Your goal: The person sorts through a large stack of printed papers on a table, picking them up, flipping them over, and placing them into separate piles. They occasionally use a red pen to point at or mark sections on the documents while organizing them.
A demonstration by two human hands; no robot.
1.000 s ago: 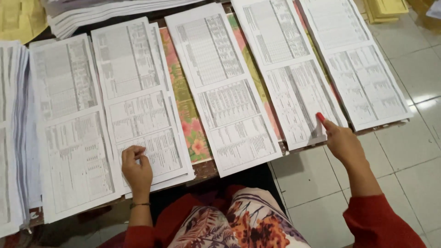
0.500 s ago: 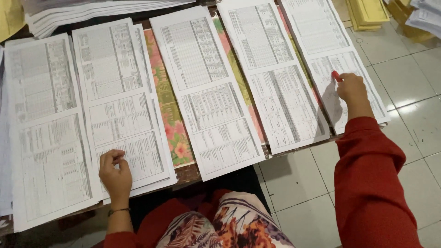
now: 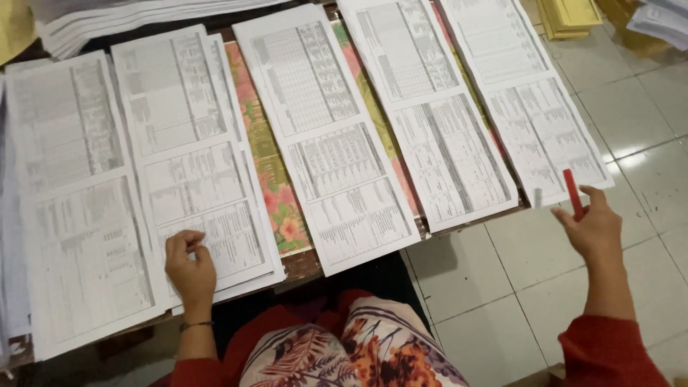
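resting at the near edge of the second stack of printed sheets (image 3: 193, 158), the left hand (image 3: 190, 269) is being kept with its fingers curled loosely onto the paper, pinching nothing that can be seen. the right hand (image 3: 595, 229) is being held out past the table's near edge, over the tiled floor (image 3: 502, 301), just below the corner of the rightmost stack of sheets (image 3: 530, 107). a red pen (image 3: 572, 192) is being gripped upright between its thumb and forefinger, while the other fingers are being spread open. five long stacks are being laid side by side on a floral tablecloth (image 3: 276, 193), each slightly overhanging the near edge.

several risks are being judged from this. the overhanging ends are being left unsupported, so a brush of the right wrist or sleeve is likely to drag the rightmost stack off onto the floor. the pen tip is being carried close to the paper corner, so a stray mark is possible if the hand is being swung in quickly. under the left fingers, the top sheet is being pressed by fingertips only, so it may be slid out of register with those beneath. whether the pen is capped cannot be told.
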